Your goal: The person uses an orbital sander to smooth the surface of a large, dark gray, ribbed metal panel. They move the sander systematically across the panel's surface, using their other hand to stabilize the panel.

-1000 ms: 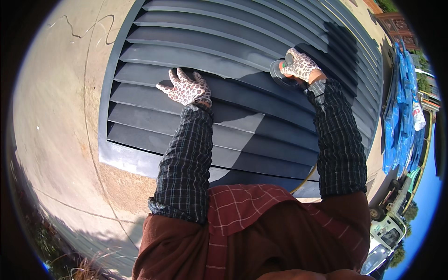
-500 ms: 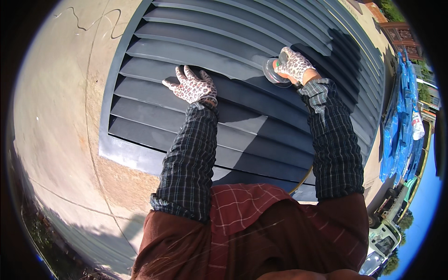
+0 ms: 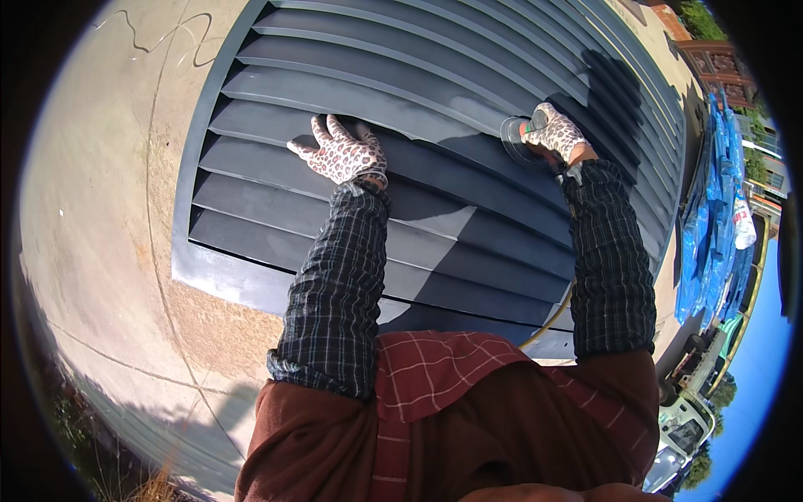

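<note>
A large dark grey louvred panel [image 3: 335,84], with slats inside a flat frame, lies below me on the ground. My left hand [image 3: 345,153], in a leopard-print glove, rests on the slats with its fingers spread and nothing in it. Farther right, my right hand [image 3: 554,132], gloved alike, is wrapped round the top of a round power sander [image 3: 517,144]. The sander's disc is against the slats, and its underside is hidden. My shadow falls across part of the panel.
Concrete paving [image 3: 100,209] surrounds the panel. A thin wire [image 3: 196,38] lies at the far left. A yellow hose [image 3: 548,322] crosses the near edge of the panel by my right forearm. Blue sheeting [image 3: 709,209] and a white truck [image 3: 682,435] stand to the right.
My right hand has moved to the right and slightly nearer with the sander. My left hand has stayed at the same place on the slats.
</note>
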`<state>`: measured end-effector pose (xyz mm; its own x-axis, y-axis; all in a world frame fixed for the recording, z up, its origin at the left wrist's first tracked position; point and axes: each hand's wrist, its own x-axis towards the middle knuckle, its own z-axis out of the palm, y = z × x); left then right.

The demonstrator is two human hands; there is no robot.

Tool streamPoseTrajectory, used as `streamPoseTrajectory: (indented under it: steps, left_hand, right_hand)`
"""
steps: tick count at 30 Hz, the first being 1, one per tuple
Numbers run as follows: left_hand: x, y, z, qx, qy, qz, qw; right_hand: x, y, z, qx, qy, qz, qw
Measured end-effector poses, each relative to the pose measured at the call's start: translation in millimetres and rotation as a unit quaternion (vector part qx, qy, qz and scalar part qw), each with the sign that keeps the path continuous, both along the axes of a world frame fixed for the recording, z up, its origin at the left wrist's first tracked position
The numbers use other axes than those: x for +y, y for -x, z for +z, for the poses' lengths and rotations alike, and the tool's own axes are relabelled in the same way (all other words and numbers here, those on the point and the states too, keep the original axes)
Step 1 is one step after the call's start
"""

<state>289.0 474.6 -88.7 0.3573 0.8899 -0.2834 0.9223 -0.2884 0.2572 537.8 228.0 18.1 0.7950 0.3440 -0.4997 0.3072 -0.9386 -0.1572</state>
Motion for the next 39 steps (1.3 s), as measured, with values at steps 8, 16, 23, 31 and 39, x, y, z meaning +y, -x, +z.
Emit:
streamPoseTrajectory:
  steps: [8, 16, 23, 31, 39]
  left_hand:
    - [-1, 0, -1, -0.01, -0.011, 0.012, 1.0]
    - [1, 3, -1, -0.019, 0.006, 0.002, 1.0]
    - [0, 2, 4, -0.007, 0.003, -0.008, 1.0]
    - [2, 1, 2, -0.008, 0.019, 0.006, 1.0]
    - [0, 1, -1, -0.007, -0.012, 0.012, 1.0]
  right_hand:
    - [107, 23, -14, 0.03, -0.023, 0.039, 0.999]
    - [170, 40, -16, 0.023, -0.021, 0.087, 0.996]
    - [98, 20, -15, 0.029, -0.033, 0.041, 0.998]
    - [-24, -15, -1, 0.028, 0.076, -0.1, 0.992]
    - [-34, -13, -2, 0.005, 0.035, -0.062, 0.997]
